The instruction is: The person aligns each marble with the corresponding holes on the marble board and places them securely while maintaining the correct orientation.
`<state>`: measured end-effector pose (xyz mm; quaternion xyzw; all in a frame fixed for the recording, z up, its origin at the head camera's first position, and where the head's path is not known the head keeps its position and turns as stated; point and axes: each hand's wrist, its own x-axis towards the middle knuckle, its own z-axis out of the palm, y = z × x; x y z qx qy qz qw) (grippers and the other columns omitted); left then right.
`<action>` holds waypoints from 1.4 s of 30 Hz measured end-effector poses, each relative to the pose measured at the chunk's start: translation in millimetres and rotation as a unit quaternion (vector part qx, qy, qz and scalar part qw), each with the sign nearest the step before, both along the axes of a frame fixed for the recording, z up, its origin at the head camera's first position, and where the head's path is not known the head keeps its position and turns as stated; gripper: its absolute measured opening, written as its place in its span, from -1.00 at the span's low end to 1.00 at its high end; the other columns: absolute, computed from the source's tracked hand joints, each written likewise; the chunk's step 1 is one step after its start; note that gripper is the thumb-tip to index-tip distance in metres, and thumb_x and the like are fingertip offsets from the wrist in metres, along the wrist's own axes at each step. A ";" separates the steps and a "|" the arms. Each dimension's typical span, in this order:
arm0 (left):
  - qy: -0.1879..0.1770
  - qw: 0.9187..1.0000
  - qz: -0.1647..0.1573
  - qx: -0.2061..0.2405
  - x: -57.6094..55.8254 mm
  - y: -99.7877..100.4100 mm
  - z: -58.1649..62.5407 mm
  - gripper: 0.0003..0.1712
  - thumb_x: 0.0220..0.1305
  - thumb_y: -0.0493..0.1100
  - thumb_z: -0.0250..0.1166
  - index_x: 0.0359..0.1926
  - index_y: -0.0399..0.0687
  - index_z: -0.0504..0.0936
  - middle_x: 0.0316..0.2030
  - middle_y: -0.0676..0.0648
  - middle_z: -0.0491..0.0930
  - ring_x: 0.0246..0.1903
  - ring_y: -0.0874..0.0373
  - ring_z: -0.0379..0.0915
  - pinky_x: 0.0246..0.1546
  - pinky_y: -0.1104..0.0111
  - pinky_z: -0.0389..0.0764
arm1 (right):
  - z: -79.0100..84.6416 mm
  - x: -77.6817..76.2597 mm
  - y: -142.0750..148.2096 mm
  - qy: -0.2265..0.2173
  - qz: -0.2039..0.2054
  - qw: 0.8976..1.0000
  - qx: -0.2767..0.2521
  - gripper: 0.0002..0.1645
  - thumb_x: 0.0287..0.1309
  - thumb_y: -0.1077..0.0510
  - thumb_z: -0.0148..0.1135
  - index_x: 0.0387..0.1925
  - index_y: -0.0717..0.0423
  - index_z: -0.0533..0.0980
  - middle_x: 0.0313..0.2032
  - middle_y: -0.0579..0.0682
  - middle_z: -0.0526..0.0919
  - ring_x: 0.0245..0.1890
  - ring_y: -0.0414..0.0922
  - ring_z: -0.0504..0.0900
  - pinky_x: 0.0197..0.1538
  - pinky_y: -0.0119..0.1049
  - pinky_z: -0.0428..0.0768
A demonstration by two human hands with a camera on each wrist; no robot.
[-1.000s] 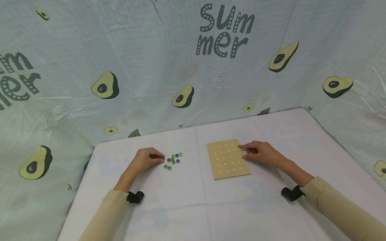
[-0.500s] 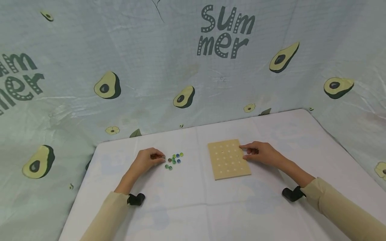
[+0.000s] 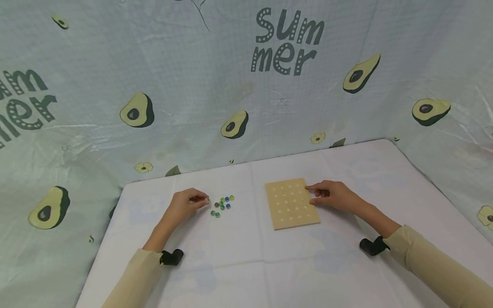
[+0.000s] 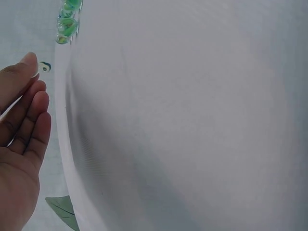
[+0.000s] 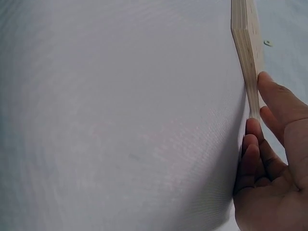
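In the head view my left hand (image 3: 185,204) pinches a small pale, clear glass marble (image 3: 207,199) between thumb and fingertips, just left of several loose marbles (image 3: 222,207) in green, blue, yellow and brown. Only a sliver of the held marble shows in the left wrist view, at the tip of the thumb (image 4: 30,61). My right hand (image 3: 332,194) rests its thumb and index fingertips on the right edge of a flat wooden board (image 3: 292,205) with rows of small round hollows. In the right wrist view the other fingers (image 5: 249,156) bend loosely beside the board's layered edge.
A white cloth covers the table (image 3: 231,273). Behind it hangs a pale curtain (image 3: 185,77) printed with avocados and lettering. Each wrist wears a black camera, one by the left sleeve (image 3: 135,273) and one by the right sleeve (image 3: 435,261).
My left hand has drawn back slightly to the left and lifted the marble away from the others. The right hand and the board have stayed in place.
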<state>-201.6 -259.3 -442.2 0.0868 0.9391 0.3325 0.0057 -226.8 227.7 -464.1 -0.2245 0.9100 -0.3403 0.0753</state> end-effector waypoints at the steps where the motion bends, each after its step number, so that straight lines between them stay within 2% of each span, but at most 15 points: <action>1: 0.002 1.000 0.000 0.000 0.1 0.2 0.6 -0.79 0.28 -0.16 0.46 -0.10 -0.13 0.78 -0.23 -0.04 0.72 -0.21 0.09 0.62 -0.22 0.27 0.64 | -0.7 -0.3 0.5 0.002 0.002 1.000 0.000 -0.37 0.18 -0.03 0.48 0.22 0.15 0.61 -0.30 -0.15 0.56 -0.37 -0.24 0.41 -0.33 -0.39 0.45; 8: 0.014 1.000 -0.004 0.009 2.5 1.6 3.2 -0.78 0.25 -0.17 0.48 -0.09 -0.10 0.78 -0.22 -0.01 0.73 -0.20 0.10 0.61 -0.24 0.33 0.62 | -3.3 -2.7 2.0 0.020 0.015 1.000 -0.006 -0.43 0.14 0.00 0.51 0.17 0.07 0.65 -0.26 -0.16 0.61 -0.35 -0.22 0.44 -0.29 -0.38 0.49; 15: 0.041 0.999 -0.016 0.016 2.7 8.0 10.9 -0.78 0.26 -0.14 0.47 -0.08 -0.03 0.77 -0.17 0.02 0.74 -0.15 0.10 0.64 -0.16 0.24 0.65 | -3.4 -13.8 6.3 0.042 0.050 0.997 0.042 -0.27 0.10 -0.10 0.53 0.28 0.06 0.58 -0.12 -0.13 0.60 -0.25 -0.19 0.42 -0.21 -0.33 0.47; 23: 0.080 0.996 -0.037 0.032 7.6 16.6 24.6 -0.79 0.26 -0.14 0.47 -0.09 -0.03 0.78 -0.17 0.05 0.74 -0.18 0.15 0.62 -0.16 0.27 0.65 | -1.4 -22.8 10.3 0.044 0.093 0.993 0.059 -0.14 0.01 -0.17 0.57 0.32 0.05 0.54 -0.11 -0.15 0.57 -0.17 -0.19 0.45 -0.12 -0.27 0.49; 27: 0.091 0.994 -0.048 0.037 9.5 22.3 28.6 -0.77 0.25 -0.13 0.48 -0.08 -0.04 0.79 -0.17 0.06 0.74 -0.19 0.16 0.62 -0.14 0.18 0.67 | 0.2 -24.8 7.3 0.046 0.106 0.990 0.077 -0.11 0.00 -0.26 0.55 0.31 0.05 0.55 -0.08 -0.15 0.59 -0.10 -0.18 0.50 -0.02 -0.16 0.55; 34: 0.096 0.992 -0.063 0.044 8.4 32.7 30.6 -0.78 0.25 -0.13 0.48 -0.09 -0.05 0.79 -0.17 0.09 0.74 -0.20 0.19 0.60 -0.13 0.12 0.67 | 0.4 -24.9 5.9 0.045 0.106 0.990 0.080 -0.11 -0.01 -0.27 0.55 0.30 0.05 0.55 -0.01 -0.10 0.62 -0.02 -0.14 0.53 0.05 -0.07 0.54; 38: 0.093 0.991 -0.074 0.054 8.1 37.6 31.7 -0.80 0.26 -0.12 0.47 -0.10 -0.01 0.79 -0.17 0.10 0.73 -0.21 0.19 0.60 -0.10 -0.01 0.65 | -1.8 -25.0 7.2 0.043 0.105 0.991 0.068 -0.11 -0.01 -0.26 0.55 0.31 0.05 0.55 0.03 -0.08 0.62 0.02 -0.12 0.54 0.09 -0.05 0.54; 42: 0.095 0.990 -0.081 0.059 5.9 43.3 32.0 -0.79 0.27 -0.10 0.46 -0.09 0.00 0.79 -0.16 0.11 0.73 -0.20 0.20 0.60 -0.09 -0.01 0.64 | -3.4 -25.3 8.4 0.041 0.105 0.992 0.058 -0.11 0.00 -0.25 0.55 0.31 0.06 0.54 0.05 -0.06 0.62 0.05 -0.09 0.54 0.12 -0.01 0.53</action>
